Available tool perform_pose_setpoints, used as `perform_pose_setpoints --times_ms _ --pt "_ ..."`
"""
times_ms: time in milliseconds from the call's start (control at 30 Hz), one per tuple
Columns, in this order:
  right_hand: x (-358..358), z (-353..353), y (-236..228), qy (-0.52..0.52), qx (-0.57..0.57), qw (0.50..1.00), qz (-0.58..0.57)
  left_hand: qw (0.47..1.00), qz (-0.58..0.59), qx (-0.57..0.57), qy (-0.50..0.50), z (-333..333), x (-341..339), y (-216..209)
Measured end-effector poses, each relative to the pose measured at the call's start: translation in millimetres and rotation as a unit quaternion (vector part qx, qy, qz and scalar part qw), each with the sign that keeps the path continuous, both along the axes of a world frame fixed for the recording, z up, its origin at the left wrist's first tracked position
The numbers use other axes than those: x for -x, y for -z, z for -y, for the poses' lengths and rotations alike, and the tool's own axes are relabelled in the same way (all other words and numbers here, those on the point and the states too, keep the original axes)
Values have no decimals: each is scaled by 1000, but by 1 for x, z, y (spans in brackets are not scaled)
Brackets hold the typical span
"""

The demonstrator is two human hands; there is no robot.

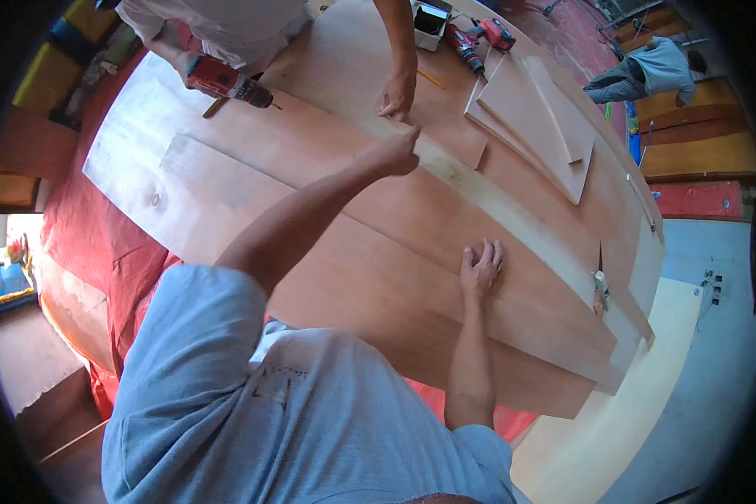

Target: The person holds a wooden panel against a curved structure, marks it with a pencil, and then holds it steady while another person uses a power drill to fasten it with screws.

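My left hand (395, 155) is closed above the pale wooden strip (454, 172), just below a co-worker's hand (398, 94). Whatever its fingers hold, if anything, is too small to make out. Flat on the reddish-brown plywood panel (378, 260), my right hand (481, 269) rests with its fingers a little apart, holding nothing. Across the panel the co-worker grips a red and black cordless drill (231, 82) in one hand, its bit over the wood. The co-worker's other fingertips meet the pale strip.
Another red cordless drill (477, 40), an open box (430, 23) and a yellow pencil (431, 79) lie at the far side. Triangular plywood pieces (533, 118) are stacked at right. A pointed hand tool (601, 290) lies nearer. Another person (659, 67) bends over in the background.
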State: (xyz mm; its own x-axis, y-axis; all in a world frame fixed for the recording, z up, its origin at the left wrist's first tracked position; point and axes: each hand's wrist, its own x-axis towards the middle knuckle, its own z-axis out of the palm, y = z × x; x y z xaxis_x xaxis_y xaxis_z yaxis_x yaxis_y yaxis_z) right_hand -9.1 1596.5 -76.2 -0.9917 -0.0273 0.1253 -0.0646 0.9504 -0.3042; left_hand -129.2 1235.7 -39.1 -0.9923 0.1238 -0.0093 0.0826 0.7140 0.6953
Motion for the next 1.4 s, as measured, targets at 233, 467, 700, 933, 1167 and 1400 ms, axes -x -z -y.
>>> perform_pose_setpoints --times_ms 233,467,700,933,1167,1400 --pt "0 5 -4 7 33 999 8 991 93 56 -72 -38 58 35" --pt "0 1 0 -3 47 999 -3 979 125 128 -93 -44 43 39" --pt "3 0 6 20 43 999 16 983 147 60 -96 -35 47 23" --pt "2 3 5 4 39 999 -21 997 15 -1 -69 -29 -50 23" --pt "-1 5 0 15 50 999 -8 991 -83 92 -40 3 -91 6" --pt "1 4 0 15 13 1000 -3 997 -25 62 23 -32 -51 5"
